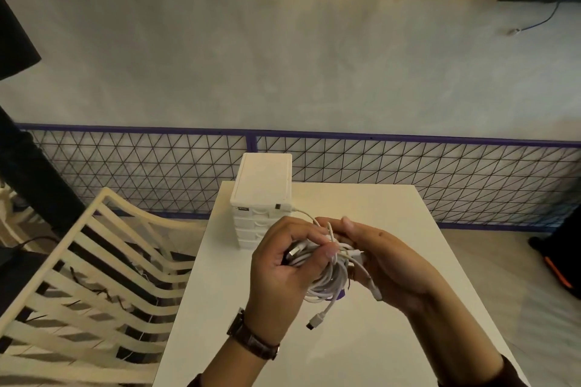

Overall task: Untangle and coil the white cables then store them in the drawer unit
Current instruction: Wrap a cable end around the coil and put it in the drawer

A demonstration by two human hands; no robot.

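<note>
We've got bare counter (377, 201) from 1 to 5 o'clock of its middle, so there's plenty of room to pass there. The drawer unit (262, 179) stands in the way at 11, a slatted chair (55, 258) crowds 9, and a mesh fence (408, 166) runs behind at 12.

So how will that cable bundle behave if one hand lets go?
Probably floppy: ends of the white cable bundle dangle below the left hand and right hand. Likely light, held by fingers. Loops may spill: they look loosely gathered.

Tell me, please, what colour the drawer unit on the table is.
White; the drawer unit shows best in the head view.
</note>
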